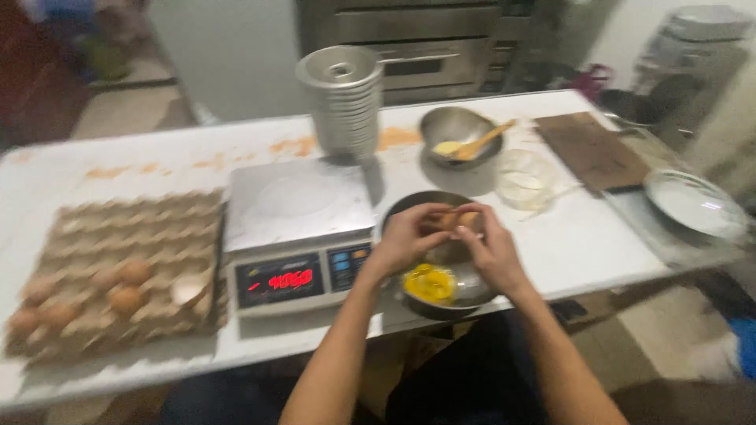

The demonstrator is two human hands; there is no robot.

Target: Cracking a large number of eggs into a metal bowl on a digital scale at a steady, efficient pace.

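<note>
Five whole eggs (126,299) are counted in the tray (118,228) at 9 o'clock; two metal bowls (457,134); one scale (295,236); one wooden spoon (484,142).

We see bare table (583,236) open right of the steel bowl (409,206), while the scale (298,232) crowds its left, and seemingly a plastic container (526,179) stands behind.
</note>
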